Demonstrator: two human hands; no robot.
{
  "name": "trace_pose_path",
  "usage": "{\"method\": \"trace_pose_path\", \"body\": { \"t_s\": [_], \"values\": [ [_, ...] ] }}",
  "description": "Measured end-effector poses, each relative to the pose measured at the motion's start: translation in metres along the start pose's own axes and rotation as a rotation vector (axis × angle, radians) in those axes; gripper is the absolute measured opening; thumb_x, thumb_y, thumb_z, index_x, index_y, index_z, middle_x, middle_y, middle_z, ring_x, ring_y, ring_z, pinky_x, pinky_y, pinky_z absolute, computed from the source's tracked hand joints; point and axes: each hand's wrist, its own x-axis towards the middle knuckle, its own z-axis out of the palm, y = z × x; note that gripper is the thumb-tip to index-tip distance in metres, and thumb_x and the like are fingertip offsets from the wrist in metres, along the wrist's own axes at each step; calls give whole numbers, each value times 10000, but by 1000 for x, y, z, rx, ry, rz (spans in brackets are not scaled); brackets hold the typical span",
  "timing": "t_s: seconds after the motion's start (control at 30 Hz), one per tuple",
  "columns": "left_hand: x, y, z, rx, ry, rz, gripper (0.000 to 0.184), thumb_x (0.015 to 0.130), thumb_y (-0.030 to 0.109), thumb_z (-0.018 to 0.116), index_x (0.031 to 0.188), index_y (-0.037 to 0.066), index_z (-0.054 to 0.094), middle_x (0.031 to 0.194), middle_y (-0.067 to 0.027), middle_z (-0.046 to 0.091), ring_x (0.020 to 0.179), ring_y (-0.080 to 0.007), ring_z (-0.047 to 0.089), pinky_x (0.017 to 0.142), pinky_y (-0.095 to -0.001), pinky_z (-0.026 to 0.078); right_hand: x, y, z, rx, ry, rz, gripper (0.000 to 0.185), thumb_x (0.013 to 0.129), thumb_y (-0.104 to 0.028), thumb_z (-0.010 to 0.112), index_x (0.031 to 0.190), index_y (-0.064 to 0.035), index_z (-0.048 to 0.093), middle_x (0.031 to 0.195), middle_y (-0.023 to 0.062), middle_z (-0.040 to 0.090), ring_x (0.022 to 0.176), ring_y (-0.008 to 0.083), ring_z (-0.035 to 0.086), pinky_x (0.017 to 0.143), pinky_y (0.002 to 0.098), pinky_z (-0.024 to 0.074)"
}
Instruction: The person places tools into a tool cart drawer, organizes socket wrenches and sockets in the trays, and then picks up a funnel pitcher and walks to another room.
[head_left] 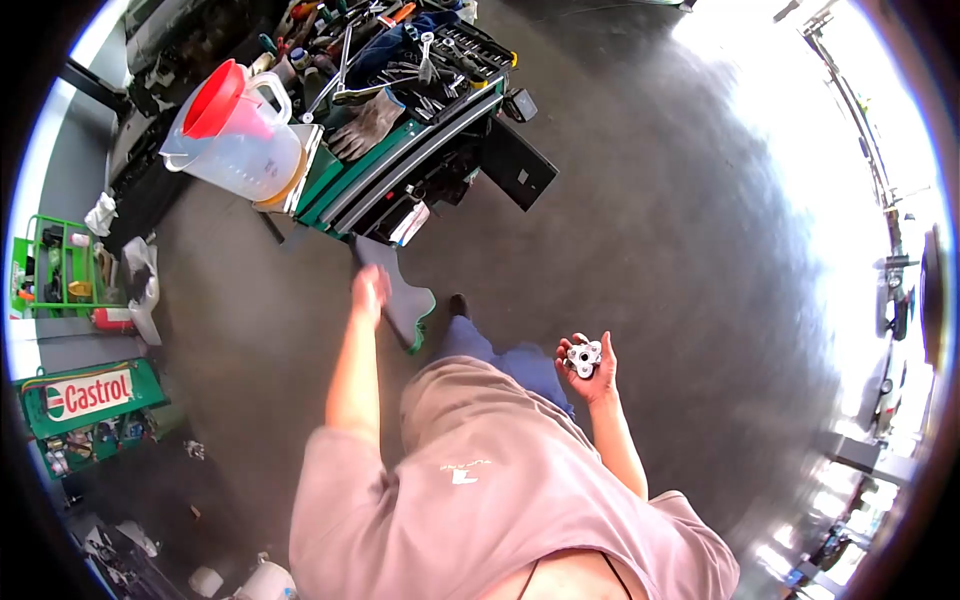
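My right hand (588,368) is closed around a silver three-lobed metal part (584,358) with a dark hole in its centre, held palm up in front of my right side. My left hand (371,289), smeared by motion, is over the edge of a grey panel with green trim (398,300). Whether its fingers grip the panel cannot be made out. The panel stands at the near end of a green tool cart (345,200).
Tools, a work glove (368,125) and a socket set (470,50) cover the cart top. A clear jug (235,145) with a red funnel (213,100) stands at its left end. A dark flap (518,165) juts out right. Green Castrol rack (90,395) at left.
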Motion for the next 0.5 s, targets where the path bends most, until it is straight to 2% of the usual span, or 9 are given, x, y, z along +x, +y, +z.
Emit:
{"method": "trace_pose_path", "body": {
  "t_s": [0.07, 0.13, 0.17, 0.2, 0.27, 0.3, 0.37, 0.4, 0.5],
  "values": [
    [79, 53, 46, -229, 163, 40, 286, 902, 338, 599, 1047, 92, 582, 1067, -36, 596, 984, -178, 564, 881, -394, 453, 8, -13, 19, -69, 118, 21, 523, 929, -540, 501, 1025, -46, 645, 1039, 208, 661, 918, 346, 636, 805, 478, 536],
    [134, 98, 90, -503, 340, 36, 303, 892, 315, 611, 1072, 75, 568, 1063, -50, 583, 996, -192, 564, 907, -424, 450, 34, -40, 30, -121, 166, 46, 480, 938, -504, 506, 1025, -52, 645, 1022, 208, 663, 903, 342, 636, 796, 474, 537],
    [166, 112, 99, -614, 356, 61, 303, 889, 302, 611, 1081, 72, 565, 1054, -58, 582, 1002, -201, 563, 920, -434, 448, 39, -49, 52, -182, 269, 13, 420, 937, -461, 527, 987, -62, 645, 977, 190, 664, 861, 322, 635, 770, 464, 538],
    [178, 121, 110, -729, 379, 83, 303, 886, 290, 611, 1089, 70, 562, 1046, -66, 581, 1008, -209, 562, 933, -444, 446, 48, -58, 59, -197, 302, 19, 405, 934, -453, 536, 973, -63, 641, 951, 184, 663, 844, 316, 633, 764, 462, 537],
    [191, 129, 129, -950, 514, -8, 216, 888, 213, 576, 1034, 54, 562, 1044, -79, 589, 979, -225, 571, 931, -434, 470, 75, -83, 68, -243, 355, 39, 379, 926, -437, 555, 945, -67, 633, 898, 172, 660, 810, 304, 629, 752, 458, 537],
    [200, 120, 125, -928, 431, 67, 194, 894, 189, 559, 1022, 42, 558, 1045, -88, 593, 980, -230, 572, 934, -428, 474, 93, -96, 65, -231, 303, 84, 349, 907, -426, 586, 919, -79, 615, 824, 142, 653, 730, 282, 622, 701, 448, 543],
    [197, 93, 104, -877, 323, 145, 163, 904, 132, 524, 1004, 6, 552, 1036, -110, 606, 986, -246, 571, 939, -426, 482, 124, -120, 74, -334, 320, 160, 326, 902, -414, 597, 920, -89, 613, 802, 128, 653, 699, 277, 622, 669, 444, 548],
    [190, 84, 100, -883, 255, 159, 135, 870, 93, 539, 985, 29, 566, 1031, -91, 617, 989, -226, 580, 913, -414, 483, 149, -135, 88, -397, 304, 194, 315, 900, -409, 603, 920, -94, 612, 791, 122, 653, 683, 275, 622, 653, 442, 550],
    [156, 61, 112, -830, 333, 136, 140, 857, 76, 545, 986, 24, 544, 1015, -100, 591, 975, -234, 569, 918, -413, 485, 209, -166, 137, -767, 236, 258, 263, 922, -360, 604, 1003, -110, 581, 810, 91, 652, 707, 230, 646, 651, 407, 579]
  ]
}}
